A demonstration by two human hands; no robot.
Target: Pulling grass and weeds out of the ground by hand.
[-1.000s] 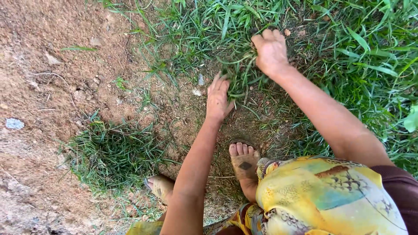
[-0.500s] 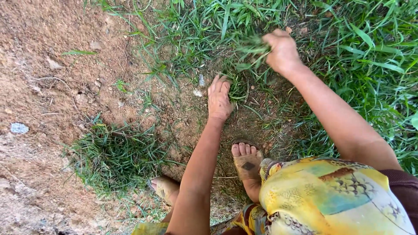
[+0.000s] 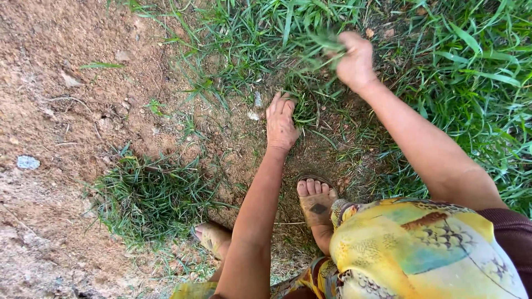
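Two bare hands work at the far side of a patch of bare soil (image 3: 61, 111), well apart from each other. The right hand (image 3: 354, 61) is closed around a tuft of grass blades (image 3: 324, 41), lifted just above the turf; the blades stick out to the left of the fist, their long axis running roughly left to right. The left hand (image 3: 281, 123) lies flat, fingers spread and pointing far, pressed on the dirt at the edge of the grass (image 3: 471, 72). A loose clump of grass (image 3: 149, 199) lies near left, beside a sandalled foot (image 3: 316, 205).
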